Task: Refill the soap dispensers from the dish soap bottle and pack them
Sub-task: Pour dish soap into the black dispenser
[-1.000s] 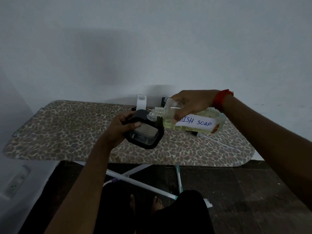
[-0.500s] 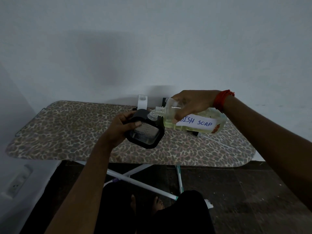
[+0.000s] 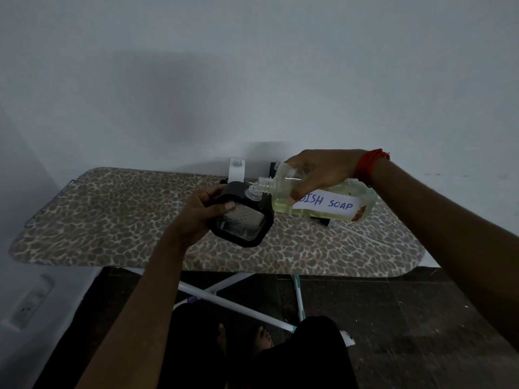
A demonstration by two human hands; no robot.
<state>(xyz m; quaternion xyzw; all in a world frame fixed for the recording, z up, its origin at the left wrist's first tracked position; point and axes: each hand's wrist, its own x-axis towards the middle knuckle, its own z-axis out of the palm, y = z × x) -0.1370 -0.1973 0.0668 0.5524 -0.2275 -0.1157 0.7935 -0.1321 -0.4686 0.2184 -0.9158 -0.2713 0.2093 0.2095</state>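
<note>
Over the middle of the ironing board (image 3: pixel 112 214), near its far edge, the left hand (image 3: pixel 202 214) grips a black-framed soap dispenser (image 3: pixel 241 223) in the air. The right hand (image 3: pixel 317 175) is wrapped round the dish soap bottle (image 3: pixel 331 204), tipped almost flat with its neck at the dispenser's small mouth (image 3: pixel 252 192).

Both openings are narrow and neither thing is braced on the board. A small wobble or too steep a tilt could send soap down the black frame and onto the spotted cover, and make the grip slippery.

The room is dim: I cannot tell whether soap is flowing, or how full the dispenser is. A white piece (image 3: pixel 236 169) and dark shapes (image 3: pixel 320 220) at the far edge sit half hidden behind the bottle and hand.
</note>
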